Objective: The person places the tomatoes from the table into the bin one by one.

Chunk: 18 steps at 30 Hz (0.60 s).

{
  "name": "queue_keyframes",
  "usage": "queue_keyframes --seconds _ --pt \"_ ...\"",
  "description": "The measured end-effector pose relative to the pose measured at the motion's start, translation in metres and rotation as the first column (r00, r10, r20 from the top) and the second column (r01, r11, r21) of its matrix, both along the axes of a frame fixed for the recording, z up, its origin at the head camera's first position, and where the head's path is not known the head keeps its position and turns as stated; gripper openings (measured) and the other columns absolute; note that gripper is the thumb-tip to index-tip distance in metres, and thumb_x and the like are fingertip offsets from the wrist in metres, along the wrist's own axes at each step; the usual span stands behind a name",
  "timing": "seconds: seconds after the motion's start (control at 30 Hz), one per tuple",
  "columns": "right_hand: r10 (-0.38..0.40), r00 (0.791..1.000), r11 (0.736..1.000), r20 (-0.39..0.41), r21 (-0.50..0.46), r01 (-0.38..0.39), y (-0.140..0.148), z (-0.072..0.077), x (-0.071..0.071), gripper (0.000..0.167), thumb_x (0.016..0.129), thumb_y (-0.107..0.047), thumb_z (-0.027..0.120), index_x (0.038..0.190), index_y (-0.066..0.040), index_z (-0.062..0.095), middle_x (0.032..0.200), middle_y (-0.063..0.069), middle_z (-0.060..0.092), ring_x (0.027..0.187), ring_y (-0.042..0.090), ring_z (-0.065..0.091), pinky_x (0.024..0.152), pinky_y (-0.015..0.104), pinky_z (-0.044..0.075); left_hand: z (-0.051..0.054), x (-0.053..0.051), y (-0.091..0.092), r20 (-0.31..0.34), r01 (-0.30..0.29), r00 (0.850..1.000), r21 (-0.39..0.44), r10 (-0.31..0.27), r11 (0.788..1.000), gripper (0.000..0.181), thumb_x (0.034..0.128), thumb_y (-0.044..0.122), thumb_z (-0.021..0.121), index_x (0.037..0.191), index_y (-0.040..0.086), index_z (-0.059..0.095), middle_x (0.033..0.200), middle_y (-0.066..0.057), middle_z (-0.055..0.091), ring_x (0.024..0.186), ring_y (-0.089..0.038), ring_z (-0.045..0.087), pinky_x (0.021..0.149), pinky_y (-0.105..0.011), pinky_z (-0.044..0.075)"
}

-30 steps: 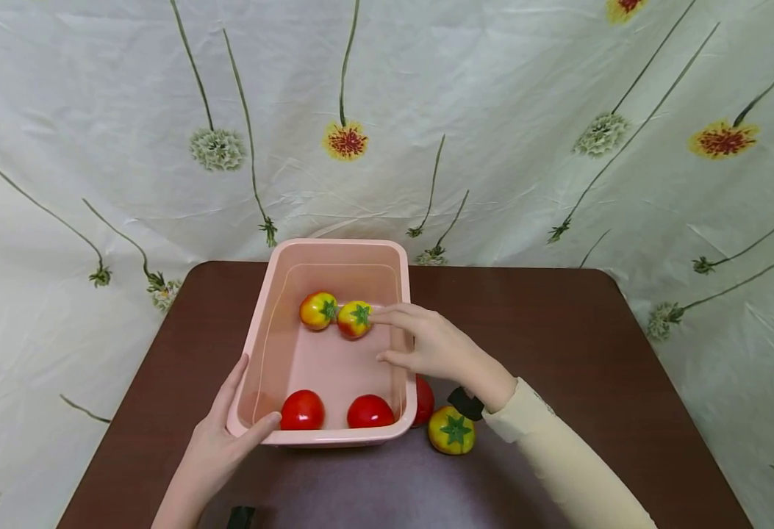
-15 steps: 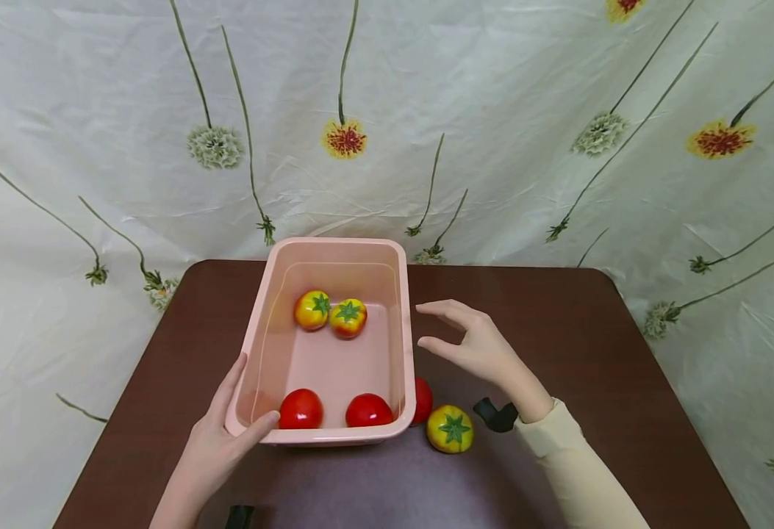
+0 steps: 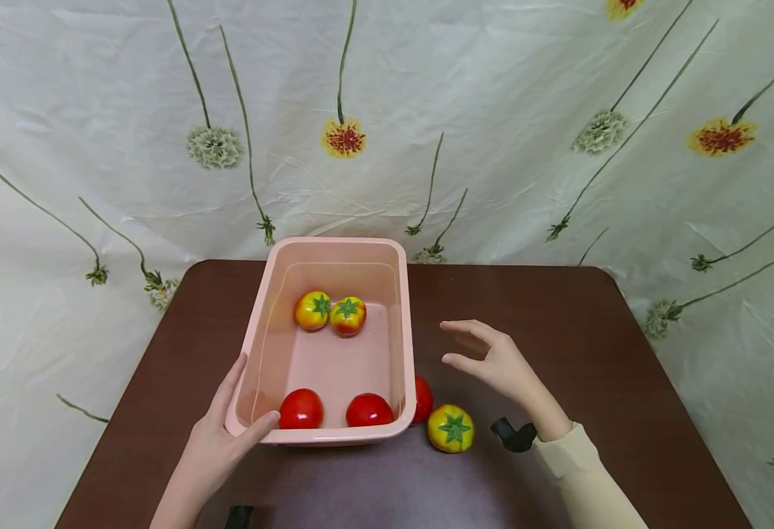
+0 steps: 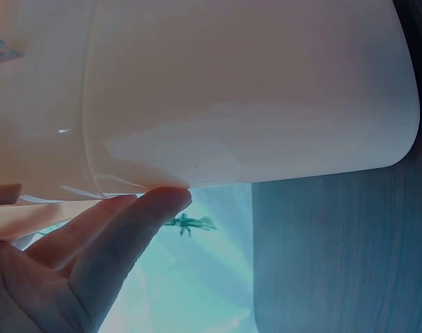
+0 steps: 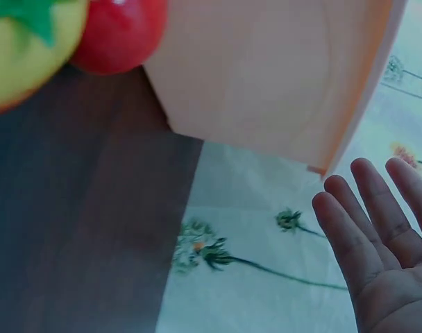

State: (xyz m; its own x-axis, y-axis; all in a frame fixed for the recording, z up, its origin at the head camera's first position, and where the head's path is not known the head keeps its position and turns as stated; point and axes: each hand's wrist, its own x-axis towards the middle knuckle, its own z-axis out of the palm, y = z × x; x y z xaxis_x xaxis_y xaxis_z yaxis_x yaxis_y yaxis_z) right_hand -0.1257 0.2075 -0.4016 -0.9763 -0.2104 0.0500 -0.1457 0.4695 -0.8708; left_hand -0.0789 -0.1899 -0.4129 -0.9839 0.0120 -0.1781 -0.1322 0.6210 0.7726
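A pink bin point(image 3: 340, 360) holds two yellow-red tomatoes point(image 3: 312, 311) touching at its far end and two red ones point(image 3: 301, 409) at its near end. My left hand point(image 3: 217, 433) grips the bin's near left corner, thumb over the rim; its fingers also lie along the bin wall point(image 4: 252, 90) in the left wrist view. Right of the bin, my right hand point(image 3: 502, 367) hovers with fingers apart and holds nothing. Below it sit a yellow tomato point(image 3: 450, 428) and a red tomato point(image 3: 421, 400), partly hidden by the bin.
The dark brown table point(image 3: 559, 323) lies under everything, its far edge near a white cloth point(image 3: 506, 147) printed with flowers. A black band point(image 3: 514, 435) shows at my right wrist, and another dark piece point(image 3: 239, 516) near my left wrist.
My right hand has moved out of the bin to its right and slightly nearer, away from the yellow-red tomatoes, which shifted slightly left. My left hand stays on the bin.
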Motion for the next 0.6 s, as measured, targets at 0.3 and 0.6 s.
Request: queue_keyframes --seconds 0.3,0.6 --pt "-0.007 0.995 0.997 0.104 -0.070 0.014 0.016 -0.021 0.015 0.053 0.086 -0.022 0.077 0.135 -0.013 0.059 0.139 0.012 0.058 0.129 0.041 0.054 0.101 0.055 0.047 0.000 0.000 0.000 0.006 -0.003 1.000 -0.007 0.003 1.000 0.093 0.0881 0.045 0.070 0.158 0.041 0.009 0.155 -0.021 0.036 0.133 -0.044 0.043 0.101 -0.071 0.037" --pt "0.008 0.989 0.998 0.150 -0.060 0.001 0.025 -0.045 0.029 0.055 0.086 -0.024 0.076 0.137 -0.010 0.057 0.141 0.014 0.056 0.128 0.044 0.053 0.102 0.049 0.048 0.000 0.001 0.001 -0.009 -0.002 1.000 -0.002 0.002 1.000 0.092 0.0883 0.044 0.070 0.158 0.040 0.009 0.155 -0.021 0.035 0.133 -0.044 0.043 0.102 -0.071 0.036"
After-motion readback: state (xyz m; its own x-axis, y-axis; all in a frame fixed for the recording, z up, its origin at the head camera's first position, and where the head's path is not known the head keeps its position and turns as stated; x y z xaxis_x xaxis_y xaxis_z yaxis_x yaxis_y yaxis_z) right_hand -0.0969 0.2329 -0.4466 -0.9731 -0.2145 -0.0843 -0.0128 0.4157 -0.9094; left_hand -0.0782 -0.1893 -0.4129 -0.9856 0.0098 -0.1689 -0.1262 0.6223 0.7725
